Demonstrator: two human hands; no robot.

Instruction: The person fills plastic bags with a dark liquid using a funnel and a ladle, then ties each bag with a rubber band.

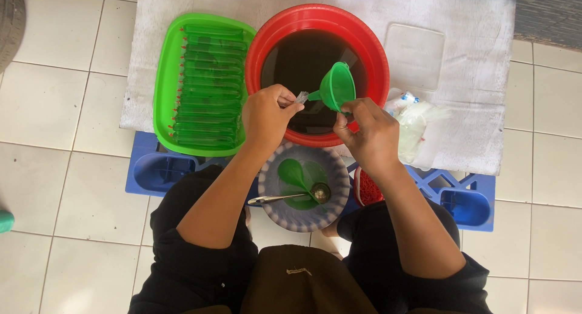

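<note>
A green tray (167,77) is seen at far left on a white cloth (473,59), packed with a neat column of long filled tubes (209,83), each lying crosswise with a small red tie at its left end, presumably laid flat so they do not roll or leak. The left hand (265,115) is closed, its fingertips pinched on the mouth of a small clear plastic sleeve (301,97). The sleeve is held at the spout of a green funnel (336,86), over a red basin (376,53) of dark liquid, so that drips are likely caught. Below, a patterned bowl (273,211) holds a green scoop (292,171) and a metal spoon (285,197). The right hand (370,132) is closed on the funnel's lower rim, tilting it sideways. Further right, a bundle of clear empty bags (415,123) with a blue-and-white printed patch is noted, beside a clear flat lid (415,54). A blue crate (467,202) lies beneath.
</note>
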